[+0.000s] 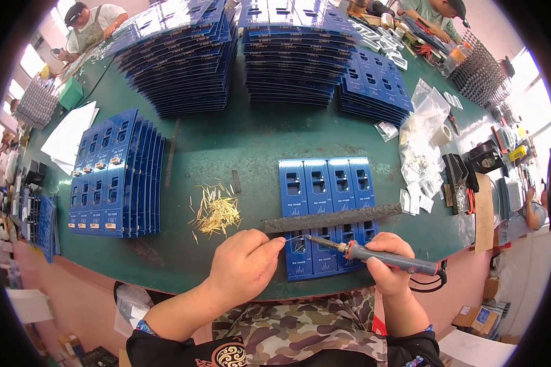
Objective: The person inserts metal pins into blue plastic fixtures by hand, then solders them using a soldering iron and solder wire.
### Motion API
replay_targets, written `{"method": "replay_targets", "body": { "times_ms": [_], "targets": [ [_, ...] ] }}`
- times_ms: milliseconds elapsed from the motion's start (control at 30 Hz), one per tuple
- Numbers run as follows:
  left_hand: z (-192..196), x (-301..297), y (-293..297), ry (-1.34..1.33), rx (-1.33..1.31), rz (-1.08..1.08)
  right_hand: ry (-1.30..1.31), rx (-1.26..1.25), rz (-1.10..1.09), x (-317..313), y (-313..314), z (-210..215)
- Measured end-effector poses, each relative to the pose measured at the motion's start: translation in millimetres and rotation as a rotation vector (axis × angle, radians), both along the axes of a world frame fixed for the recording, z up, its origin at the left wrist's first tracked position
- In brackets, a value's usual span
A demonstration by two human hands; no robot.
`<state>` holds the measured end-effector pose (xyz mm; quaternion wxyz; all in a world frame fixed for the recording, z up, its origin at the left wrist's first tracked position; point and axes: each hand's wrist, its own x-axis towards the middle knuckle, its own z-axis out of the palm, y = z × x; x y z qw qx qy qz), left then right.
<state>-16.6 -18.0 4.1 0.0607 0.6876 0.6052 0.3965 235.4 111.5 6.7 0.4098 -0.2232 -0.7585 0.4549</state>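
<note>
My right hand (389, 263) is wrapped round a grey and red soldering iron (392, 260), whose tip points left onto a blue circuit board panel (297, 208). Close to that tip, my left hand (245, 263) is closed in a pinch on a thin strand of solder wire (294, 238). The panel lies flat near the table's front edge, with rows of rectangular cutouts. Across its middle rests a long dark bar (330, 218), tilted slightly up to the right. Left of the panel is a loose heap of thin brass-coloured pins (217, 211).
Tall stacks of blue panels (183, 79) (291, 67) stand at the back of the green table (208, 147). Upright panels (113, 177) stand at the left. Clear plastic bags (422, 140), a tape roll (441, 135) and a black holder (456, 177) lie right. Other people work beyond.
</note>
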Motion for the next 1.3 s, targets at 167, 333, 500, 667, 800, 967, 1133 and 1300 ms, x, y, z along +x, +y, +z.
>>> {"method": "replay_targets", "body": {
  "times_ms": [167, 333, 500, 667, 800, 967, 1133, 1300],
  "targets": [
    [-1.6, -0.8, -2.3, -0.016, -0.008, -0.022, 0.028, -0.003, 0.002, 0.5, -2.9, 0.0],
    [-1.6, -0.3, -1.5, -0.004, -0.011, -0.037, 0.010, 0.011, 0.010, 0.5, -2.0, -2.2],
    [-2.1, 0.5, -0.6, 0.005, -0.012, -0.033, 0.000, 0.023, 0.019, 0.0, -0.9, -1.7],
    [-3.1, 1.0, -0.2, 0.014, -0.008, -0.031, -0.003, 0.037, 0.030, 0.2, -0.1, -1.4],
    [-2.9, 1.7, 0.7, 0.012, -0.005, -0.030, 0.003, 0.024, 0.029, -0.1, -0.4, -0.5],
    [-1.0, 1.0, -1.2, 0.013, -0.001, -0.021, 0.076, -0.080, -0.005, 1.7, -2.5, -2.6],
    [-2.1, 0.7, -0.8, 0.008, 0.001, -0.025, 0.033, -0.023, 0.025, -0.4, -2.2, -0.7],
    [-2.3, 0.9, -0.1, 0.008, -0.007, -0.030, 0.012, 0.016, 0.044, -1.5, -0.7, -0.6]
  ]
}}
